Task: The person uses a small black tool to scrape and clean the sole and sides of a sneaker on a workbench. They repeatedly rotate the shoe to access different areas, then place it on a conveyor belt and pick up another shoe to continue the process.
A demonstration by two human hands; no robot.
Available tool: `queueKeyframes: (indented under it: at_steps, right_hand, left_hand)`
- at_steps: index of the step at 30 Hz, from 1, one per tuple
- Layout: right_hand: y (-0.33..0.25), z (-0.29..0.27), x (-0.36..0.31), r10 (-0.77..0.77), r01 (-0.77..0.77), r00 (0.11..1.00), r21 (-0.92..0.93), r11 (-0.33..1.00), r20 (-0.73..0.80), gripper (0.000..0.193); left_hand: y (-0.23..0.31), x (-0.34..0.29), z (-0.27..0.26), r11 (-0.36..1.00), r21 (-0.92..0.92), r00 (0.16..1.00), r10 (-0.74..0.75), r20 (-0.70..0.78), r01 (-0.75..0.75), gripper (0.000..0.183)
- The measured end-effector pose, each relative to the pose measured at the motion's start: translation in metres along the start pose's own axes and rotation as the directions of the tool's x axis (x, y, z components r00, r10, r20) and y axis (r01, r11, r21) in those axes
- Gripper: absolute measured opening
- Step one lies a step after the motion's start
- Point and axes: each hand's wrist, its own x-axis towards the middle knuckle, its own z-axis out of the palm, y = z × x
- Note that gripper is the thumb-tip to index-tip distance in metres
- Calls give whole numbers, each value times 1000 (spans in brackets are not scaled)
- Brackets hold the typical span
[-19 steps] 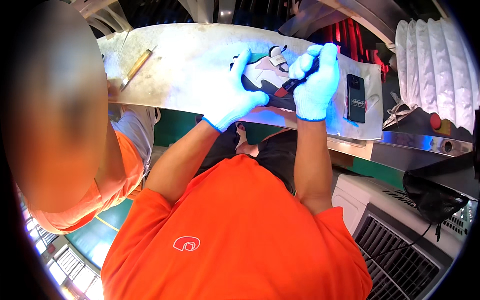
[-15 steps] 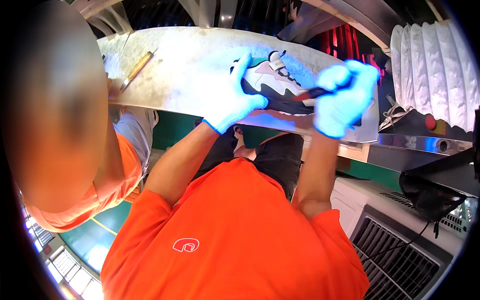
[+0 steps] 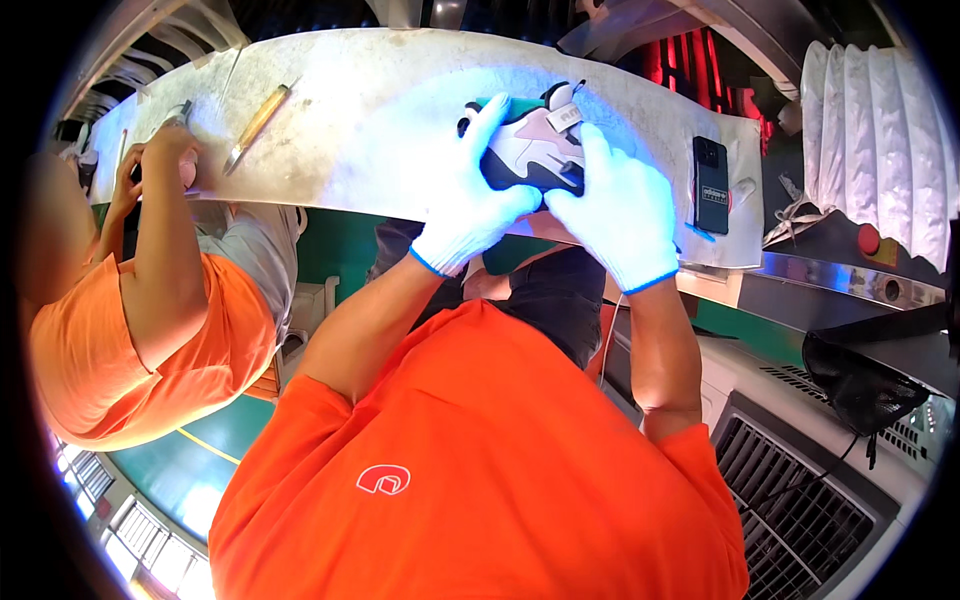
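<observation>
A sneaker in white, pink, black and green lies on the pale worktable. Both my hands wear light blue gloves. My left hand grips the shoe's left end, fingers wrapped over its top. My right hand presses on the shoe's right side, covering part of it. A small tag sticks up from the shoe's top.
A black phone lies on the table to the right of my hands. A yellow-handled tool rests at the table's left. A co-worker in an orange shirt stands at the left, a hand raised to the table edge. A machine with a white bellows stands at the right.
My right hand has moved from out at the right back onto the shoe. Both hands now close on the shoe together. The co-worker's arm has come into clear view.
</observation>
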Motion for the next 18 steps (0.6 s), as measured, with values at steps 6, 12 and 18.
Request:
queueKeyframes:
  at_steps: [6,12,18]
  right_hand:
    - [21,1,-15,-154,153,987,-30,988,-37,88]
    - [13,-4,-23,-53,57,997,68,996,-47,89]
    - [29,-15,7,-86,71,993,178,981,78,81]
  left_hand:
    - [17,4,-17,994,104,988,-33,153,17,130]
    - [37,15,-15,976,193,975,-135,178,100,143]
    - [-4,44,-30,998,-35,943,-34,331,49,136]
